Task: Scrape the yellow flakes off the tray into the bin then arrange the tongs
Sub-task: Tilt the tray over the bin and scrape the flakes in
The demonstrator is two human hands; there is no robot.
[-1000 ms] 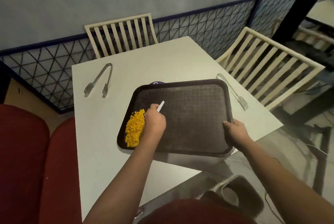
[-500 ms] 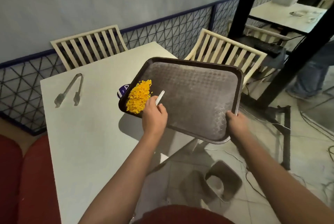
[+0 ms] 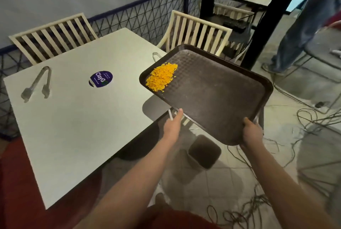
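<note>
**Brown tray held tilted off the table edge**

Brown plastic tray (image 3: 217,95), lifted clear of the white table (image 3: 77,129) and tilted, near corner lowest, above the tiled floor. Gripped at that near right corner by the right hand (image 3: 251,133), fingers curled round the rim. Touched at the near left edge by the left hand (image 3: 172,126), thumb tip against the rim; thin white scraper (image 3: 170,114) visible beside the fingers, pointing up toward the tray's underside, though whether pinched or merely beside them could not be told. Yellow flakes (image 3: 161,77) heaped in the far left corner of the tray, close against the rim. Dark bin (image 3: 203,152) standing on the floor below the tray's near corner, just beside the table. One pair of tongs (image 3: 36,83) lying at the far left of the table, arms spread; a second pair of tongs (image 3: 156,56) mostly hidden behind the tray's far edge. Round purple sticker (image 3: 101,79) seen on the tabletop between them.
</note>
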